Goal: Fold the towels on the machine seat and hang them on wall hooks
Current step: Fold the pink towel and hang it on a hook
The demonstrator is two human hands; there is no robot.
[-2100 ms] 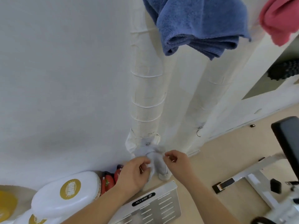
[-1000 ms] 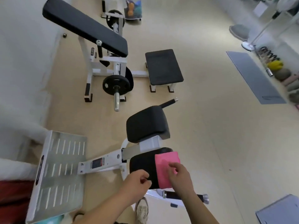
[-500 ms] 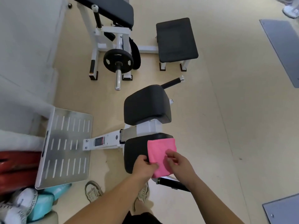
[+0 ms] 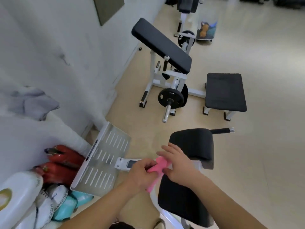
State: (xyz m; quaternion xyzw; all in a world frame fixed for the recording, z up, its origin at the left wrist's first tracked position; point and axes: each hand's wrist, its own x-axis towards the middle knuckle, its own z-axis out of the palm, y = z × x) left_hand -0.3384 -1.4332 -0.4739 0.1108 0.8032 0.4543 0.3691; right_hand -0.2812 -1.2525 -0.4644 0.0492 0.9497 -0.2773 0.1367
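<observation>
While both forearms reach in from the bottom edge of the view, the left hand (image 4: 141, 175) clenches a bunched pink towel (image 4: 159, 164), fingers curled round it, with a strip of cloth hanging below the fist. The right hand (image 4: 180, 169) lies against the towel's other side, fingers fairly straight and spread, thumb near the cloth's lower edge; whether it pinches is unclear. The towel is held up over the left edge of the black machine seat (image 4: 181, 199); contact with the pad cannot be told. A slotted metal footplate (image 4: 102, 160) sits just left of the hands, with the wall (image 4: 49, 55) and red pads (image 4: 64, 162) beyond it. The black backrest pad (image 4: 193, 142) is directly ahead. There is open floor (image 4: 264, 154) to the right.
</observation>
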